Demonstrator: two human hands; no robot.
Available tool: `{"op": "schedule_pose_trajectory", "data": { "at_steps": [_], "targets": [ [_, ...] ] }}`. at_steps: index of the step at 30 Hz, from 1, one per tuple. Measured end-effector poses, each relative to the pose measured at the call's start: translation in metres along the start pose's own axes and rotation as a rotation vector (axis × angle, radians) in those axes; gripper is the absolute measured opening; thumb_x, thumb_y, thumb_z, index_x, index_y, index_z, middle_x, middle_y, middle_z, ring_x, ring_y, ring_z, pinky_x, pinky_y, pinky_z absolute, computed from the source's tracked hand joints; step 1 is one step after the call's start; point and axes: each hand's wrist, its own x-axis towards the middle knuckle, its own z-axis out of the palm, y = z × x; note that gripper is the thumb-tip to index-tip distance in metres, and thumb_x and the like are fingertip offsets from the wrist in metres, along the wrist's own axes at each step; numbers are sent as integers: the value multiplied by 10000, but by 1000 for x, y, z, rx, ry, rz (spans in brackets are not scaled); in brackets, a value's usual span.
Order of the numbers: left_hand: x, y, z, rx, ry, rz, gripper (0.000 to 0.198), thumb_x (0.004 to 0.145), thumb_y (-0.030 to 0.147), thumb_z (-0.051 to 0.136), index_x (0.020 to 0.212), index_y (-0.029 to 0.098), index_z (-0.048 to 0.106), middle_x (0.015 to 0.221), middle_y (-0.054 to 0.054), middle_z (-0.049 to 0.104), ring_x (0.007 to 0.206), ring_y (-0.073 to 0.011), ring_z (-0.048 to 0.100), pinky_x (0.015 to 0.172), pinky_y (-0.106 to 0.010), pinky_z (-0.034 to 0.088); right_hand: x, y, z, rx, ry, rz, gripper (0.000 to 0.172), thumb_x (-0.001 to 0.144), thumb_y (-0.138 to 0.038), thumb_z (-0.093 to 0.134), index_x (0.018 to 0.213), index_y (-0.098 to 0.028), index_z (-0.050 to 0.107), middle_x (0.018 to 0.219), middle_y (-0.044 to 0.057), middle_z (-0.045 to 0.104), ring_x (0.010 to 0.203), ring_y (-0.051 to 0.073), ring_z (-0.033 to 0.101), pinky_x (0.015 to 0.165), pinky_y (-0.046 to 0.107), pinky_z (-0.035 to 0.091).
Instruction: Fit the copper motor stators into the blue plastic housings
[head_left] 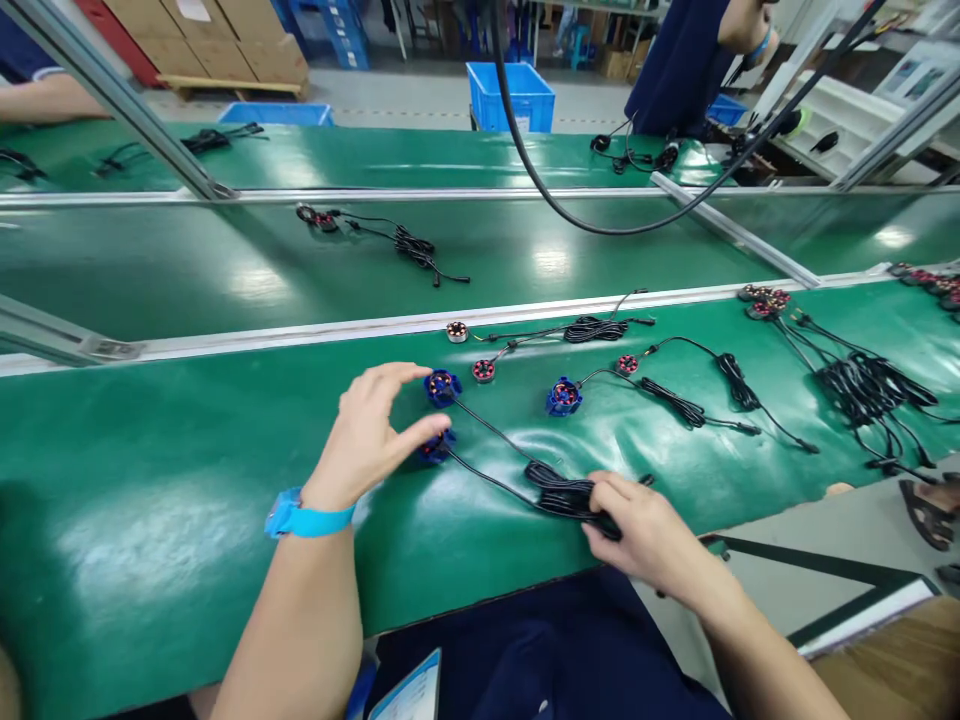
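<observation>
My left hand (367,440) is open, thumb and fingers apart. Its fingertip is at a blue round part with copper coils (442,387); its thumb partly covers a second blue part (437,445) just below. From both, black cables run right to tied bundles (566,493), and my right hand (645,525) is closed around the bundles' right end. Further right lies another blue coil part (564,397) with its own bundled cable (673,402). Small bare coil parts, one silver-rimmed (457,331) and two red (484,371), lie behind with cables attached.
A heap of coil parts and black cables (862,385) lies at the right on the green bench (187,430). Metal rails (315,325) cross behind, and a thick black cable (592,228) hangs down in front. Another person (679,65) works beyond, near a blue bin (514,97).
</observation>
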Motion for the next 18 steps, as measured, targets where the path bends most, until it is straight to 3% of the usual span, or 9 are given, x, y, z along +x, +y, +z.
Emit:
{"op": "schedule_pose_trajectory", "data": {
  "at_steps": [3, 5, 7, 10, 12, 16, 18],
  "targets": [
    [-4, 16, 5, 11, -283, 171, 783, 763, 693, 718, 1422, 337, 490, 1551, -116, 394, 1460, -420, 303, 1123, -649, 347, -16, 36, -32, -28, -50, 91, 139, 834, -142, 549, 928, -231, 498, 1027, 60, 659, 893, 201, 672, 746, 323, 571],
    [-7, 34, 16, -7, -386, 264, 846, 731, 680, 755, 1454, 347, 467, 1605, -124, 309, 1495, -440, 216, 1134, -659, 334, -23, 62, -47, -109, -31, 151, 169, 853, -166, 528, 1012, -223, 515, 1000, 70, 662, 857, 213, 668, 747, 349, 563],
    [-11, 53, 30, -31, -446, 327, 830, 746, 639, 768, 1459, 341, 467, 1620, -135, 275, 1500, -441, 203, 1137, -659, 341, -26, 87, -55, -203, 13, 181, 235, 874, -234, 548, 1107, -209, 536, 1070, 104, 664, 944, 250, 664, 831, 402, 551],
    [-17, 77, 54, -43, -472, 361, 761, 789, 526, 783, 1454, 320, 474, 1618, -149, 272, 1501, -431, 216, 1137, -657, 352, -18, 120, -55, -339, 52, 194, 514, 882, -442, 616, 1320, -191, 516, 1384, 182, 541, 1281, 354, 522, 1025, 533, 455],
    [-20, 86, 67, -37, -459, 361, 718, 821, 442, 772, 1456, 298, 468, 1625, -159, 247, 1507, -427, 200, 1146, -650, 347, -10, 137, -53, -378, 24, 211, 692, 892, -554, 596, 1456, -192, 426, 1457, 195, 477, 1342, 373, 459, 1055, 564, 416],
    [-16, 93, 84, -45, -398, 351, 637, 874, 377, 705, 1450, 246, 466, 1648, -181, 153, 1511, -422, 194, 1151, -605, 377, -8, 157, -52, -444, 1, 275, 640, 952, -592, 485, 1403, -138, 501, 1102, 164, 647, 1059, 325, 597, 956, 518, 466],
    [-9, 96, 92, -62, -368, 358, 625, 880, 370, 695, 1445, 238, 465, 1643, -188, 163, 1495, -410, 255, 1138, -576, 412, -14, 166, -56, -516, 51, 317, 622, 938, -614, 492, 1302, -120, 589, 1059, 176, 639, 1055, 342, 586, 970, 547, 447]
  ]
}}
